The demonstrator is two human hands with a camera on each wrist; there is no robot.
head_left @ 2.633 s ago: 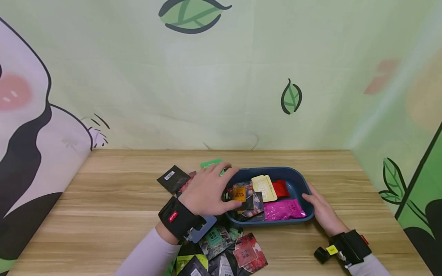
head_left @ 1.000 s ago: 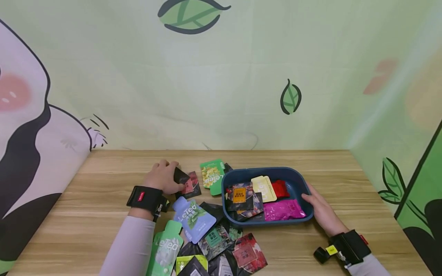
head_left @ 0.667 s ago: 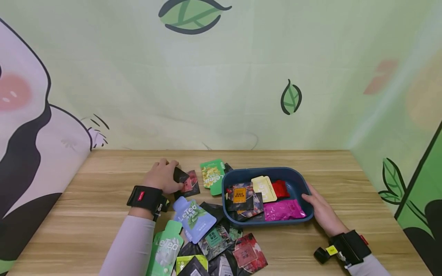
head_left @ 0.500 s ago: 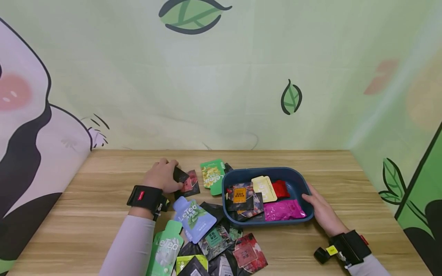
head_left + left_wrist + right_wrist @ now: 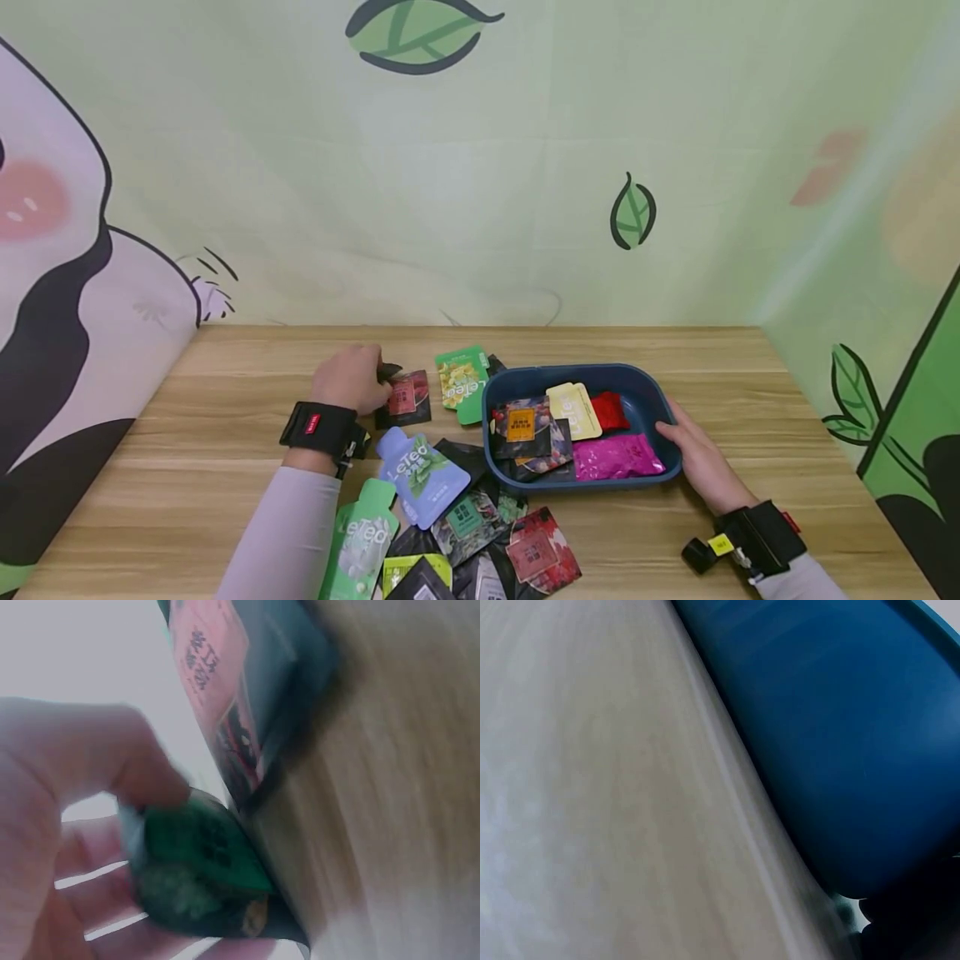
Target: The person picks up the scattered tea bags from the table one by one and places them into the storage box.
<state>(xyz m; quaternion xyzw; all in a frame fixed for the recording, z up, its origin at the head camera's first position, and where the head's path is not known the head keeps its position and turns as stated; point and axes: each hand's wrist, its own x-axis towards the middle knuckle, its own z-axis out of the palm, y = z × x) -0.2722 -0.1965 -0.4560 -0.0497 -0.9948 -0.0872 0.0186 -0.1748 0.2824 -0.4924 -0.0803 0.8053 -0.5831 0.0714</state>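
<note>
In the head view my left hand [image 5: 347, 377] is at the far left of the pile. Its thumb and fingers pinch a dark sachet with a green label [image 5: 202, 847], bent in the grip in the left wrist view. Just right of the fingertips lies a black sachet with a red label [image 5: 405, 400]. My right hand [image 5: 705, 460] grips the right end of a dark blue plastic bin [image 5: 581, 483], thumb at the rim and fingers along the outer wall. Inside it are dark sachets with an orange label [image 5: 520, 425], a cream packet [image 5: 574, 410], a red packet [image 5: 611, 410] and a magenta packet [image 5: 618, 457].
Left of the bin lie a green and yellow packet [image 5: 461, 379], a blue LeTea pouch [image 5: 422, 477] and a pale green pouch [image 5: 363, 537]. Several dark sachets, one with a red picture [image 5: 543, 550], overlap near the front. A printed backdrop [image 5: 525, 208] stands behind the wooden table [image 5: 247, 417].
From over the bin my left hand has gone left to the dark sachet and now turns it up, uncovering more of the red-label sachet. My right hand and the bin have stayed put.
</note>
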